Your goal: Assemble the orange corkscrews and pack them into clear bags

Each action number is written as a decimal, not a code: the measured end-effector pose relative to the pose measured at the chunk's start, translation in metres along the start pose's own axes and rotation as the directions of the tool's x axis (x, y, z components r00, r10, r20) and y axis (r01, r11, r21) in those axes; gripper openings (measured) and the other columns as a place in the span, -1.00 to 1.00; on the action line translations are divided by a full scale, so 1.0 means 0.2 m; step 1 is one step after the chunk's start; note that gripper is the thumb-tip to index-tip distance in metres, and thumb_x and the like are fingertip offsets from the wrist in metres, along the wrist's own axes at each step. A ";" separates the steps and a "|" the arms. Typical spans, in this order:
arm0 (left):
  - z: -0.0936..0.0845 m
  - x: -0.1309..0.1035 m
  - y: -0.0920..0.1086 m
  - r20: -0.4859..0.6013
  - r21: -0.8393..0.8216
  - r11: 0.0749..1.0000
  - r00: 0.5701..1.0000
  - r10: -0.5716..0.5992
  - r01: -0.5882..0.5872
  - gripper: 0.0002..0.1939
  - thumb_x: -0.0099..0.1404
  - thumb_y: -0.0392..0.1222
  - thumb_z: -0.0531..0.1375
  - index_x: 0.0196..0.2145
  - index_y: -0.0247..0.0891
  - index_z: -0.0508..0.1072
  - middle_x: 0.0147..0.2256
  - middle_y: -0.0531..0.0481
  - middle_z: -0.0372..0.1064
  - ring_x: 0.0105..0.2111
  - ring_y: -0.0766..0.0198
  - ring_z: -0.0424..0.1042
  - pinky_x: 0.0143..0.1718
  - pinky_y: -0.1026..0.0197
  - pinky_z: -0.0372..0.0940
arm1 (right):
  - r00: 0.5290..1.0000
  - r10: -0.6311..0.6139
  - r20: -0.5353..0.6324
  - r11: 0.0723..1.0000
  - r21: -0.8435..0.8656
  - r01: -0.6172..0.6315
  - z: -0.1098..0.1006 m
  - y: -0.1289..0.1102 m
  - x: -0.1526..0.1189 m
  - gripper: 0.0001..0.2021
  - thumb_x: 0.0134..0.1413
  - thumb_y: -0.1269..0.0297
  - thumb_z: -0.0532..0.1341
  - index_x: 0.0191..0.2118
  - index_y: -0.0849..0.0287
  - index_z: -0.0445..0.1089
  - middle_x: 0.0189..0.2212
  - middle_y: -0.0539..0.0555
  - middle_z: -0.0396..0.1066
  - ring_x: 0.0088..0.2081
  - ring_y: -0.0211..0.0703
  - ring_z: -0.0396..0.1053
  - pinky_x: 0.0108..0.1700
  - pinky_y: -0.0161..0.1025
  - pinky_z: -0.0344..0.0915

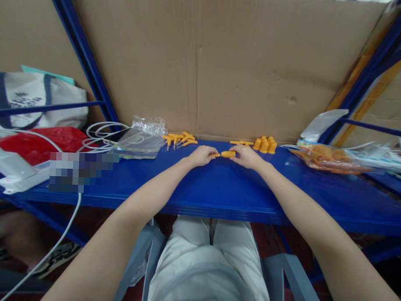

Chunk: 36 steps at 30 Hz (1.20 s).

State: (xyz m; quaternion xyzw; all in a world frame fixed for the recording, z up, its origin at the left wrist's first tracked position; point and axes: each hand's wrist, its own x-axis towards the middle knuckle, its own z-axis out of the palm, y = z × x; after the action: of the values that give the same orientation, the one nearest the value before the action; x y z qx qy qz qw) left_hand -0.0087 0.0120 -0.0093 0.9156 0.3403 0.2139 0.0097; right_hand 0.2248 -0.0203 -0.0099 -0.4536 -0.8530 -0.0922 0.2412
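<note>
Just above the blue tabletop my left hand (pixel 204 156) is closed in a pinch on a thin yellow piece (pixel 215 155). My right hand (pixel 248 157) grips a yellow bell-shaped sleeve (pixel 227 154) by its wide end, in line with that thin piece. The two parts meet or nearly touch; I cannot tell which. Behind my left hand lies a pile of yellow T-handled corkscrews (pixel 180 139) with metal spirals. Yellow T-shaped pieces (pixel 242 143) lie behind my right hand, partly hidden by it. Several more yellow sleeves (pixel 265 145) stand upright beside them.
A clear plastic bag (pixel 141 139) and white cables (pixel 100 136) lie left, near a white power strip (pixel 25 175) and a red bag (pixel 46 143). At right rests a bag of orange parts (pixel 330 158). Cardboard (pixel 229 72) closes off the back; blue posts (pixel 82 54) frame it.
</note>
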 end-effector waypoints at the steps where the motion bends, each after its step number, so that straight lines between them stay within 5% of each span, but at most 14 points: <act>1: 0.00 0.00 0.00 -0.001 -0.004 1.000 1.000 -0.004 0.004 -0.75 0.27 -0.38 0.18 -0.12 -0.32 0.57 -0.14 -0.13 0.58 -0.14 0.14 0.54 -0.07 0.18 0.36 | 1.000 0.003 -0.004 1.000 -0.001 -0.003 0.00 0.00 0.00 -0.74 0.10 0.34 0.25 -0.07 0.19 0.49 -0.08 0.22 0.53 0.00 0.11 0.47 0.02 0.01 0.37; 7: -0.02 0.00 0.00 -0.025 0.007 1.000 1.000 -0.001 0.001 -0.73 0.26 -0.41 0.19 -0.10 -0.32 0.58 -0.10 -0.16 0.57 -0.08 0.10 0.52 -0.02 0.16 0.33 | 0.991 0.115 0.070 0.993 0.009 -0.115 0.00 -0.04 0.00 -0.59 0.12 0.29 0.25 0.09 0.30 0.39 -0.05 0.31 0.51 -0.05 0.11 0.50 -0.02 -0.02 0.39; 25: 0.01 0.01 -0.02 0.018 0.073 0.996 0.999 0.049 -0.050 -0.73 0.26 -0.34 0.19 -0.10 -0.29 0.59 -0.12 -0.13 0.57 -0.09 0.13 0.51 0.00 0.13 0.35 | 0.999 0.023 0.026 0.997 0.073 -0.025 0.00 -0.05 0.00 -0.66 0.11 0.31 0.24 0.02 0.24 0.43 -0.09 0.25 0.52 -0.04 0.07 0.48 -0.04 -0.06 0.38; 31: -0.05 -0.01 -0.01 0.116 0.196 0.980 0.992 -0.051 0.027 -0.53 0.23 -0.19 0.23 0.10 -0.24 0.48 0.05 -0.16 0.46 0.08 0.03 0.41 0.12 0.06 0.27 | 0.990 0.102 0.094 0.994 0.032 -0.105 -0.01 -0.09 0.00 -0.62 0.11 0.33 0.26 0.06 0.31 0.42 -0.08 0.29 0.52 -0.05 0.07 0.50 -0.03 -0.09 0.38; 36: -0.13 -0.03 -0.04 0.124 0.260 0.941 0.958 -0.258 0.219 -0.39 0.21 -0.04 0.22 0.20 -0.25 0.37 0.11 -0.22 0.41 0.13 -0.04 0.37 0.12 0.07 0.25 | 0.986 0.136 0.098 0.989 0.041 -0.140 -0.01 -0.10 0.00 -0.61 0.11 0.31 0.27 0.06 0.32 0.42 -0.11 0.29 0.53 -0.07 0.09 0.50 -0.03 -0.08 0.38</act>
State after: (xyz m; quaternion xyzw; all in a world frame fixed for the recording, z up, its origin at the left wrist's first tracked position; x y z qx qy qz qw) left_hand -0.0287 0.0115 0.0099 0.8757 0.4707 0.0955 -0.0501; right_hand 0.2102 -0.0322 -0.0062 -0.5095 -0.8320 -0.0333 0.2170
